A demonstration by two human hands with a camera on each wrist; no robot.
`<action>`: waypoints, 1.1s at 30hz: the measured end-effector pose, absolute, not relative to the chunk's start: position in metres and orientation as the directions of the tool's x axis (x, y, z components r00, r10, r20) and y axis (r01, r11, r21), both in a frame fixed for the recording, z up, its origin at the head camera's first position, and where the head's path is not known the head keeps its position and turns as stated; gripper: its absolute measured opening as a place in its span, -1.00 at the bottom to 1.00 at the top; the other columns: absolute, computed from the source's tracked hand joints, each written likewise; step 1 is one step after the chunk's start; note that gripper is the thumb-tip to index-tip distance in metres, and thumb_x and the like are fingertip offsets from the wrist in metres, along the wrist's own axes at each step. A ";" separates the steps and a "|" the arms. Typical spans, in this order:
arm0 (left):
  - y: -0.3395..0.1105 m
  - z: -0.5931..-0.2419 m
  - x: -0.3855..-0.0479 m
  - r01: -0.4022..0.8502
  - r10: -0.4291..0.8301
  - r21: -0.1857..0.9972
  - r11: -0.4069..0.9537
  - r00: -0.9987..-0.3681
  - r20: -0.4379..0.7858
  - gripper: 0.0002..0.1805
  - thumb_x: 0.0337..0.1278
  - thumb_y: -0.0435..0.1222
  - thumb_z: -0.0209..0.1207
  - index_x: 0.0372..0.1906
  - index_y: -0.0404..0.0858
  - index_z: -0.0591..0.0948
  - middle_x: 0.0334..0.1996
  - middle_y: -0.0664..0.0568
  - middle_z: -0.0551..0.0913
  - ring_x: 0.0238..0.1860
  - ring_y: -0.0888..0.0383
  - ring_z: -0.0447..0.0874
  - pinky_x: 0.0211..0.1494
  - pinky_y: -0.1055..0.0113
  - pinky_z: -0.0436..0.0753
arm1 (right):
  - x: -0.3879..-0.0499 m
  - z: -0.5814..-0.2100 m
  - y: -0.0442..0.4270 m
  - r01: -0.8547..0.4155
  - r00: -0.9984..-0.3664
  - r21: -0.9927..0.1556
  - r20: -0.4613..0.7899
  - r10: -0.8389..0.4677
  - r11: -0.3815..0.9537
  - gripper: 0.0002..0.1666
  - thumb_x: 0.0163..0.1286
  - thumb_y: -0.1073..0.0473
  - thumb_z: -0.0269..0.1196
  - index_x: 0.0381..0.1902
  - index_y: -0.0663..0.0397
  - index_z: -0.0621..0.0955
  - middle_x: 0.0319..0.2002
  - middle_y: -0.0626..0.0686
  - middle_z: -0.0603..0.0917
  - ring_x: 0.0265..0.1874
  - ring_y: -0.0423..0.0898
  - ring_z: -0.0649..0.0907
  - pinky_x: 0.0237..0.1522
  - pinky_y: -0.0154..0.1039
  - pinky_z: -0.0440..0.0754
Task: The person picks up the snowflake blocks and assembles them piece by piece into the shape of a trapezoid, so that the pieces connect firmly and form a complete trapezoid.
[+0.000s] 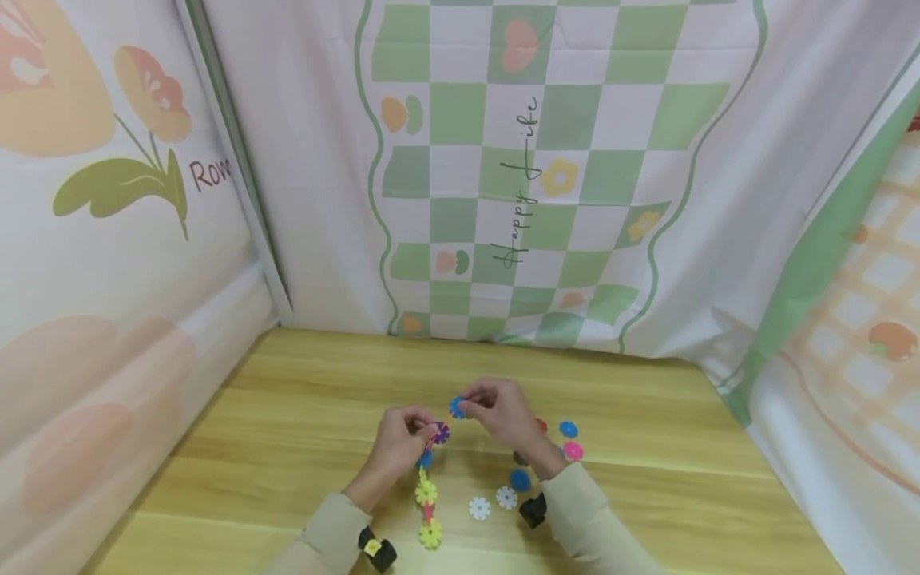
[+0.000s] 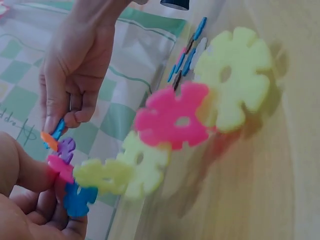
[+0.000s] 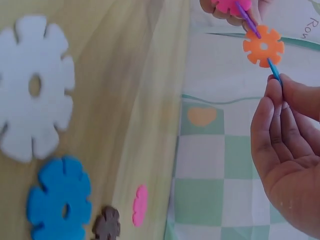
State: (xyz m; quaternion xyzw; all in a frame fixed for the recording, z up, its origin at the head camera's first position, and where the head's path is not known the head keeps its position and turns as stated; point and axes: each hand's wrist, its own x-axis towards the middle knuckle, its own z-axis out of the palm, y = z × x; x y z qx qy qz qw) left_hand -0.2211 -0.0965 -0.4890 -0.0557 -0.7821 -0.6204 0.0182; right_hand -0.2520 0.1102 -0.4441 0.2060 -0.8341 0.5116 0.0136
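A chain of slotted plastic snowflake discs runs between the two hands and down toward the tabletop. My left hand pinches a pink disc in it, beside a blue disc and a purple disc. An orange disc joins the purple one to another blue disc, which my right hand pinches between thumb and fingers. Below the left hand hang yellow discs with a red-pink disc between them and a yellow end disc.
Loose discs lie on the wooden table by the right forearm: white ones, a blue one, a pink one and a brown one. Printed curtains enclose the table at the back and sides.
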 end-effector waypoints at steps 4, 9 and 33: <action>-0.094 -0.488 -0.222 0.083 0.000 0.974 0.211 -0.996 0.085 -0.92 0.23 -0.57 0.28 -0.29 -0.38 0.72 -0.42 -0.09 0.69 -0.41 0.15 0.60 -0.41 0.48 0.61 | -0.253 -0.445 0.108 -0.359 -0.912 -0.844 0.226 -0.341 0.399 -0.93 0.44 0.27 0.41 -0.16 0.13 0.77 -0.33 0.06 0.83 -0.28 0.21 0.81 -0.31 -0.28 0.77; -0.097 -0.487 -0.226 0.080 0.090 0.980 0.183 -0.994 0.064 -0.97 0.32 -0.49 0.29 -0.22 -0.40 0.72 -0.36 -0.08 0.73 -0.38 0.17 0.62 -0.35 0.47 0.63 | -0.261 -0.438 0.113 -0.393 -0.887 -0.810 0.208 -0.413 0.435 -0.90 0.47 0.26 0.37 -0.11 0.15 0.76 -0.30 0.05 0.83 -0.30 0.04 0.81 -0.27 -0.25 0.79; -0.114 -0.458 -0.242 0.165 0.143 0.967 0.192 -0.980 0.139 -0.83 0.48 -0.22 0.28 -0.04 -0.22 0.75 -0.16 -0.01 0.78 -0.12 0.11 0.73 0.01 0.33 0.73 | -0.254 -0.421 0.143 -0.512 -0.757 -0.689 0.079 -0.648 0.514 -0.70 0.45 0.18 0.40 0.04 0.23 0.73 -0.17 0.04 0.82 -0.19 -0.14 0.79 -0.10 -0.41 0.76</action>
